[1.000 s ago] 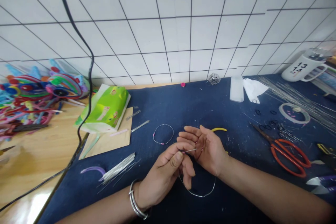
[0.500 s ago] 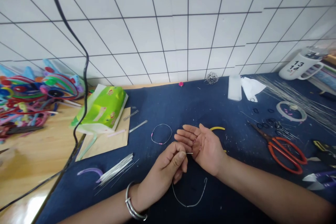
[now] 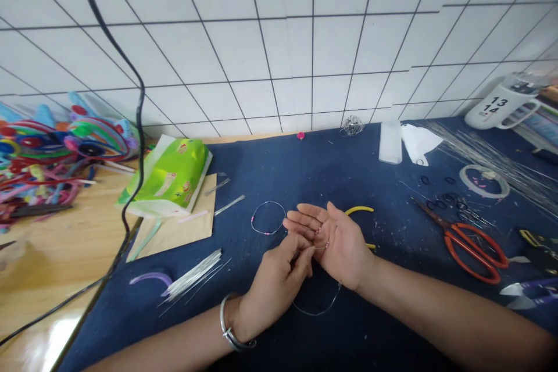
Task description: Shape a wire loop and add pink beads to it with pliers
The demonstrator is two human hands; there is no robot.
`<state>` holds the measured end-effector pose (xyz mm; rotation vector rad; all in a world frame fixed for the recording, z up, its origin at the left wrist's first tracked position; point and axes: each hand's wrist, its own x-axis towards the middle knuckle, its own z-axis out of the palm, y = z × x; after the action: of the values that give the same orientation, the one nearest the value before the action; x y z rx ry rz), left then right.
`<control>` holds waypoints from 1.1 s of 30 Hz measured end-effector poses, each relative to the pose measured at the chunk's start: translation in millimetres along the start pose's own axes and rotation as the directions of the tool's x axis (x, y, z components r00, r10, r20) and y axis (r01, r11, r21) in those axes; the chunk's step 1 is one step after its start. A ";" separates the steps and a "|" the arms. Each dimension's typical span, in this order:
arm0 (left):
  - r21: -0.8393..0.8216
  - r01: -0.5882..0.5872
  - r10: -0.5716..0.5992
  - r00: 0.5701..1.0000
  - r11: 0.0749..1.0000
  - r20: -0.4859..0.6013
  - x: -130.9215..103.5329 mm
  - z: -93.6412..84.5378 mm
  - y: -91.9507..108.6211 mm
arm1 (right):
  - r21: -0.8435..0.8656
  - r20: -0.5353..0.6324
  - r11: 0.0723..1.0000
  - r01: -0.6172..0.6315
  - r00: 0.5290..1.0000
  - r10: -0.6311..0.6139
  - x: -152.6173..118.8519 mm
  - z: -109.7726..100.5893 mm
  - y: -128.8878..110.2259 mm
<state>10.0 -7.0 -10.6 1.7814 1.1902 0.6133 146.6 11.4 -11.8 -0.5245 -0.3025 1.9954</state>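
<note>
My left hand [image 3: 281, 273], with a silver bangle [image 3: 226, 325] at the wrist, pinches a thin wire [image 3: 320, 313] whose loop hangs below the hands. The wire's tip reaches over the palm of my right hand [image 3: 342, 247]. That palm faces up, slightly cupped, with its fingers stretched out, and small pink beads [image 3: 327, 243] lie on it. Behind my left hand, a wire ring with pink beads [image 3: 267, 233] rests on the dark blue cloth. Yellow-handled pliers [image 3: 361, 210] are partly hidden behind my right hand.
Red-handled scissors [image 3: 475, 253], a clear ring-shaped dish [image 3: 483, 181] and long wires [image 3: 501, 154] lie right. A white mug [image 3: 497, 107] stands far right. Left are cut wires [image 3: 194, 274], a green tissue pack [image 3: 174, 177] and colourful crafts [image 3: 65, 145]. A black cable [image 3: 140, 128] hangs at left.
My left hand has moved slightly right and up, bringing the wire tip further over my right palm, near the beads. The hanging wire loop has shifted up.
</note>
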 end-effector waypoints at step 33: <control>0.007 -0.016 0.016 1.000 1.000 0.000 1.6 -0.3 -2.6 | -0.043 -0.009 0.999 0.005 1.000 -0.005 -0.8 0.3 0.3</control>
<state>9.1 -5.0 -12.8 1.7979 1.1808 0.6193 146.5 10.6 -11.5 -0.5593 -0.3417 1.9852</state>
